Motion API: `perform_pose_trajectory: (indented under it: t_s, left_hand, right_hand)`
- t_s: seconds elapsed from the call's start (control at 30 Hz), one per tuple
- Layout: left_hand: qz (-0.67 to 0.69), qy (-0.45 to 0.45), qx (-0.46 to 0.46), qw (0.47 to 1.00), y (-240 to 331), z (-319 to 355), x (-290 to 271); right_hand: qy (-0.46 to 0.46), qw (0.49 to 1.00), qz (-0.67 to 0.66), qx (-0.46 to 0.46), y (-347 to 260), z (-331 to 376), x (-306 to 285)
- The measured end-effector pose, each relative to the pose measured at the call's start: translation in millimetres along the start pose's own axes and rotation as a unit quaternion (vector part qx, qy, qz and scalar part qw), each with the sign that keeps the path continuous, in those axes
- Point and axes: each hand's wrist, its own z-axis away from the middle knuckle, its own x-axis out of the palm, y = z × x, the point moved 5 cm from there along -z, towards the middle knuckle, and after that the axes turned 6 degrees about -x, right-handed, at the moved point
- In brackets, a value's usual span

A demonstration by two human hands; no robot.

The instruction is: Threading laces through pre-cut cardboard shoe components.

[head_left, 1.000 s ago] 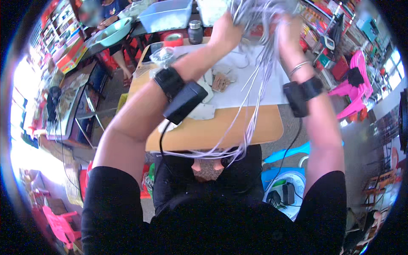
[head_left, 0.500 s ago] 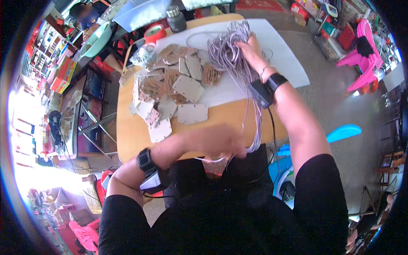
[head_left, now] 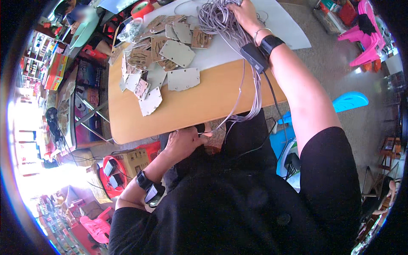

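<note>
Left hand [head_left: 183, 143] pinches a strand [head_left: 239, 90]; whether right hand [head_left: 245, 18] grips the cord [head_left: 212, 18], I cannot tell. Most lies tangled.

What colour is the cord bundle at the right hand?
Pale greyish purple; the cord bundle shows best in the head view.

Cord bundle [head_left: 214, 19]: smooth plastic look. Cards [head_left: 177, 53]: matt cardboard. Tabletop [head_left: 208, 100]: smooth wood look. White sheet [head_left: 290, 29]: smooth, paper-like.

Stocked shelves [head_left: 32, 66] and a cluttered table [head_left: 199, 105] suggest a small shop.
</note>
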Motion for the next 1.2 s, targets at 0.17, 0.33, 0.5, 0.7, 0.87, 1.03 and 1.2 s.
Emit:
perform_pose_trajectory:
  t_s: [0.17, 0.33, 0.5, 0.7, 0.87, 1.03, 1.2]
  left_hand:
    - [0.073, 0.091, 0.109, 0.987, 8.0, -36.5, 14.6]
    - [0.146, 0.057, 0.275, 0.949, 71.6, -76.6, 53.4]
    - [0.250, -0.083, 0.224, 0.938, 90.7, -85.9, 63.7]
    - [0.365, -0.251, 0.113, 0.889, 54.1, -43.3, 42.1]
    - [0.292, -0.162, 0.167, 0.928, 35.5, -7.2, 12.2]
    - [0.054, -0.167, 0.205, 0.963, 26.1, 7.2, 9.6]
    - [0.084, -0.125, 0.206, 0.967, 10.2, 24.6, 0.5]
  right_hand:
    - [0.018, 1.000, 0.019, -0.010, 0.8, -1.5, -1.1]
    - [0.026, 0.999, 0.018, -0.030, 5.7, -4.5, 1.4]
    - [0.013, 0.999, 0.024, -0.023, 13.7, -5.9, 3.6]
    - [0.036, 0.990, 0.133, 0.006, 28.5, -10.9, 15.1]
    - [0.017, 0.983, 0.184, -0.014, 19.4, -9.5, 25.9]
    - [-0.007, 0.970, 0.242, 0.006, -0.2, -4.6, 24.1]
    - [-0.046, 0.954, 0.294, 0.030, -5.7, -5.1, 26.9]
